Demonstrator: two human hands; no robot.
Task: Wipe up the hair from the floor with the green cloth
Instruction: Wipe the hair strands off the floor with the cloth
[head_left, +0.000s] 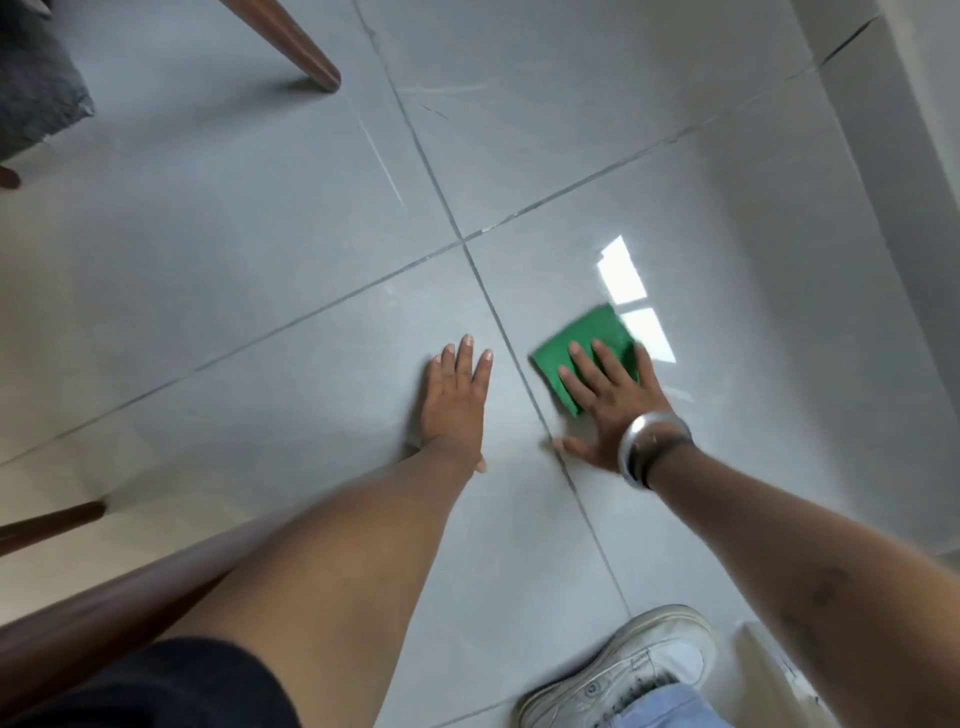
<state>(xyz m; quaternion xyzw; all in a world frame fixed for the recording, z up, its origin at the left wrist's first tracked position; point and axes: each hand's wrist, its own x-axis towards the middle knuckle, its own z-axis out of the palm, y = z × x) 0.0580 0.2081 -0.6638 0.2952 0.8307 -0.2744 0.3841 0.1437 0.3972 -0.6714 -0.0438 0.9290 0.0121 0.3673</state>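
Note:
A folded green cloth (582, 345) lies flat on the grey tiled floor (291, 249), just right of a grout line. My right hand (605, 402) presses down on its near half with fingers spread; a silver bangle sits on that wrist. My left hand (457, 397) rests palm down on the bare tile to the left of the grout line, fingers apart, holding nothing. No hair shows on the floor at this sharpness.
A dark wooden furniture leg (296, 49) stands at the top left, and more dark wood (93, 608) crosses the lower left. A grey cushion edge (31, 83) is at far left. My white shoe (628, 670) is at the bottom. A wall (914, 156) rises on the right.

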